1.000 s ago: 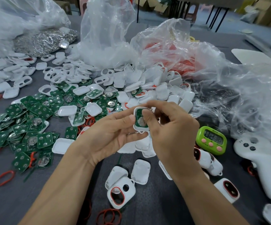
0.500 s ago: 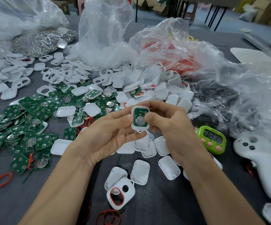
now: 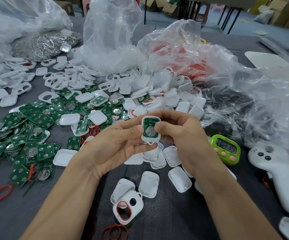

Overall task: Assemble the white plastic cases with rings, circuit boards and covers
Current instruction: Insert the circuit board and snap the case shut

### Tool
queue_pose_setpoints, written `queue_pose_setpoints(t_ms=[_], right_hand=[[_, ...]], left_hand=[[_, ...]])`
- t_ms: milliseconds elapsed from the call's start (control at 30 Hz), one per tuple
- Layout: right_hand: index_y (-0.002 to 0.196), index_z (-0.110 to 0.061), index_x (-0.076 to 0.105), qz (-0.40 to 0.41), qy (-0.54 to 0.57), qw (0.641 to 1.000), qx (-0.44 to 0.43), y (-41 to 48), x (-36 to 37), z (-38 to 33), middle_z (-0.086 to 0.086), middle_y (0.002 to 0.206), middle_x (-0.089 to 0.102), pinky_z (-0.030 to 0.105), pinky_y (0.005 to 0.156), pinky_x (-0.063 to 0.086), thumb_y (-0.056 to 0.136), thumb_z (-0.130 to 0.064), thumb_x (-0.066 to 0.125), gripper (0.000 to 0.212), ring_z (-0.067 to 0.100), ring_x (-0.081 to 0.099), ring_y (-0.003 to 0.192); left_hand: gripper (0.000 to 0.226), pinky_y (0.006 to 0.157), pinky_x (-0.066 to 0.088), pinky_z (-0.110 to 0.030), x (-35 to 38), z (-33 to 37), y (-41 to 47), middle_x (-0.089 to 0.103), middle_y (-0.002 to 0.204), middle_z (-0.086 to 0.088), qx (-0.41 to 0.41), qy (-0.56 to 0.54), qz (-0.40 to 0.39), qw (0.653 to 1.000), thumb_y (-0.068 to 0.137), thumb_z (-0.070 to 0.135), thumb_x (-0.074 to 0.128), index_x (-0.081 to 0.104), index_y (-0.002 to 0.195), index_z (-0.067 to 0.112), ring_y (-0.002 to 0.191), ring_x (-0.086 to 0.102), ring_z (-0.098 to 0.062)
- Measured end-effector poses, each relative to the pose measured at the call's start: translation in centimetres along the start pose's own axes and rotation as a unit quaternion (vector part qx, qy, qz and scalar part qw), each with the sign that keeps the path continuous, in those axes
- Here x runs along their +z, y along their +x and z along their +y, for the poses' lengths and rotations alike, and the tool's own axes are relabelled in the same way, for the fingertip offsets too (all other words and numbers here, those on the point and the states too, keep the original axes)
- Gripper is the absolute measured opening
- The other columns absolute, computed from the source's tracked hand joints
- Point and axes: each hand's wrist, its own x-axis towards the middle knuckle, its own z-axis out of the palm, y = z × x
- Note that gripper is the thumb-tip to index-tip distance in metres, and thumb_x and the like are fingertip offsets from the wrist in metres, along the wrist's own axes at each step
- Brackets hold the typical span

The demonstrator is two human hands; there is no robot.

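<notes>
A white plastic case (image 3: 150,129) with a green circuit board and a round silver cell seated in it is held upright above the table. My left hand (image 3: 116,148) grips it from the left, thumb tip at its left edge. My right hand (image 3: 181,135) grips it from the right, thumb on the board's right side, fingers curled over the top. On the table below lies a white case with a red ring (image 3: 128,209) in its opening. Several white covers (image 3: 179,179) lie under my hands. Loose red rings (image 3: 115,232) lie near the front edge.
Green circuit boards (image 3: 31,134) are heaped at left, white case parts (image 3: 81,78) behind them. Clear plastic bags (image 3: 226,87) stand at back and right. A green timer (image 3: 226,149) and a white controller (image 3: 277,174) sit at right. A bag of silver metal parts (image 3: 43,44) lies far left.
My right thumb has slid off the board's centre to its right side, uncovering the silver cell. Both hands and the case have stayed nearly in place.
</notes>
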Motion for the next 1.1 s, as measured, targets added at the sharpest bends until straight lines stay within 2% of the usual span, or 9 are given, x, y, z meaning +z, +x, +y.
queue_pose_setpoints(t_ms=[200, 333, 567, 733, 867, 933, 1033, 1100], right_hand=[[0.09, -0.014, 0.08, 0.008, 0.007, 1.0, 0.01, 0.0, 0.0, -0.1, 0.01, 0.089, 0.08, 0.03, 0.072, 0.063, 0.089, 0.009, 0.064, 0.028, 0.02, 0.075, 0.079], [0.09, -0.016, 0.081, 0.02, -0.024, 0.999, -0.009, 0.0, 0.1, 0.1, 0.008, 0.09, 0.08, 0.04, 0.082, 0.064, 0.089, 0.006, 0.065, 0.027, 0.025, 0.077, 0.087], [0.085, -0.032, 0.082, 0.029, -0.059, 0.998, -0.011, 0.1, 0.5, 0.6, 0.001, 0.088, 0.08, 0.045, 0.087, 0.062, 0.074, -0.018, 0.069, 0.023, 0.025, 0.077, 0.089], [0.082, -0.038, 0.081, 0.024, -0.067, 0.997, -0.005, 0.2, 0.7, 0.8, 0.0, 0.086, 0.08, 0.045, 0.084, 0.062, 0.071, -0.02, 0.069, 0.024, 0.019, 0.076, 0.082], [0.084, -0.038, 0.08, 0.041, -0.086, 0.995, -0.012, 0.2, 0.8, 1.0, 0.0, 0.085, 0.08, 0.058, 0.088, 0.059, 0.072, -0.02, 0.067, 0.025, 0.03, 0.076, 0.088], [0.083, -0.038, 0.08, 0.038, -0.09, 0.995, -0.021, 0.3, 0.8, 1.1, 0.0, 0.084, 0.08, 0.055, 0.086, 0.061, 0.074, -0.019, 0.067, 0.025, 0.029, 0.076, 0.087], [0.083, -0.034, 0.082, 0.025, -0.051, 0.998, -0.017, 0.2, 0.7, 1.1, 0.003, 0.086, 0.08, 0.041, 0.078, 0.064, 0.077, -0.018, 0.069, 0.022, 0.02, 0.076, 0.081], [0.083, -0.032, 0.082, 0.028, -0.047, 0.998, -0.016, 0.2, 0.7, 1.1, 0.004, 0.087, 0.08, 0.04, 0.078, 0.064, 0.079, -0.017, 0.07, 0.02, 0.022, 0.077, 0.082]], left_hand=[[0.047, 0.086, 0.06, -0.035, 0.1, -0.1, 0.1, 0.074, 0.117, -0.01, 0.003, 0.019, 0.02, 1.0, 0.083, 0.011, 0.069, 0.071, 0.13, 0.013, 0.106, 0.072, -0.024], [0.049, 0.085, 0.061, -0.035, 0.2, -0.2, 0.3, 0.074, 0.113, -0.014, 0.018, 0.04, 0.032, 0.999, 0.083, -0.002, 0.061, 0.07, 0.13, 0.01, 0.104, 0.072, -0.025], [0.046, 0.078, 0.063, -0.034, 0.7, -0.9, 0.7, 0.076, 0.109, -0.017, 0.045, 0.105, 0.096, 0.989, 0.078, -0.007, 0.064, 0.076, 0.119, 0.012, 0.104, 0.073, -0.029], [0.046, 0.075, 0.062, -0.034, 0.8, -1.0, 0.7, 0.077, 0.108, -0.017, 0.051, 0.12, 0.111, 0.985, 0.076, -0.006, 0.068, 0.077, 0.117, 0.013, 0.101, 0.075, -0.028], [0.05, 0.076, 0.062, -0.033, 0.7, -1.1, 0.7, 0.077, 0.107, -0.015, 0.052, 0.135, 0.114, 0.983, 0.075, -0.009, 0.065, 0.078, 0.117, 0.014, 0.1, 0.074, -0.026], [0.049, 0.076, 0.062, -0.033, 0.7, -1.0, 0.7, 0.077, 0.107, -0.015, 0.05, 0.127, 0.117, 0.984, 0.075, -0.009, 0.065, 0.077, 0.118, 0.013, 0.1, 0.075, -0.026], [0.048, 0.078, 0.062, -0.033, 0.8, -1.0, 0.8, 0.077, 0.109, -0.016, 0.046, 0.125, 0.111, 0.985, 0.076, -0.006, 0.069, 0.077, 0.119, 0.014, 0.103, 0.075, -0.029], [0.047, 0.08, 0.062, -0.033, 0.8, -0.9, 0.7, 0.077, 0.111, -0.017, 0.043, 0.13, 0.103, 0.985, 0.078, -0.004, 0.07, 0.076, 0.121, 0.015, 0.105, 0.074, -0.03]])
